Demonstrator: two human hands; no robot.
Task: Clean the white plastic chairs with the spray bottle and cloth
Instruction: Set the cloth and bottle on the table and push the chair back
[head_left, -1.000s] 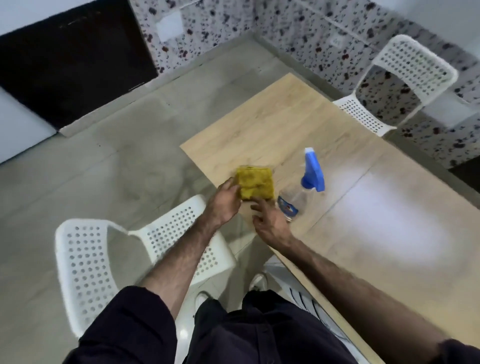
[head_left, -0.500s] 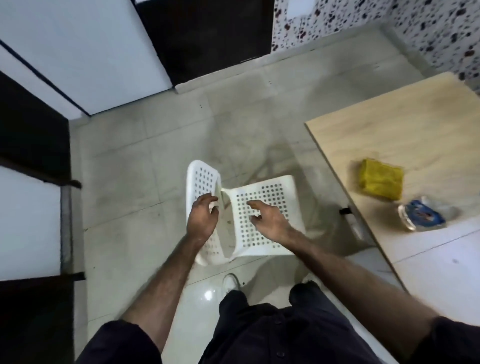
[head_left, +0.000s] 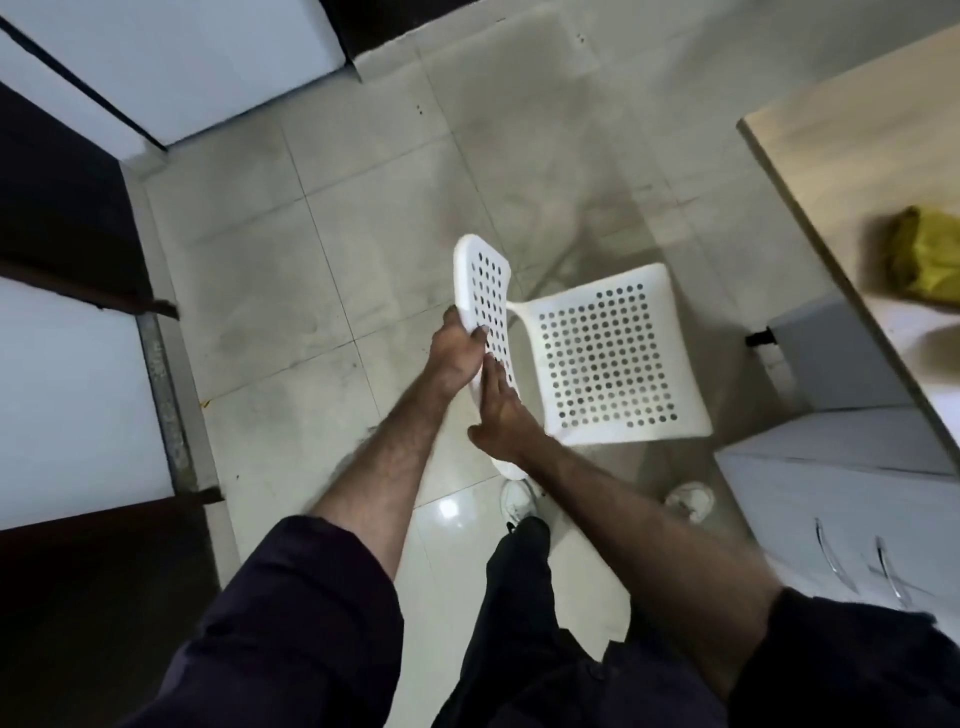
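You are standing over the white plastic chair on the tiled floor, and you are handling it by its perforated backrest. Your left hand is gripping the backrest's outer edge, thumb showing on the perforated face and the fingers curled behind. Your right hand is lying against the lower part of the backrest with fingers fairly straight; whether it is clasping the edge or only steadying it, the view is not showing.

Judgement: you are positioning the chair, not yet cleaning it. Neither hand is carrying a cleaning tool. The yellow cloth is lying on the wooden table at the right edge of view, well apart from the chair. The spray bottle is not appearing in this view.

The next move is calling for you to free at least one hand, reach to the table for bottle and cloth, and leave the chair standing steady with its seat and backrest open to you.
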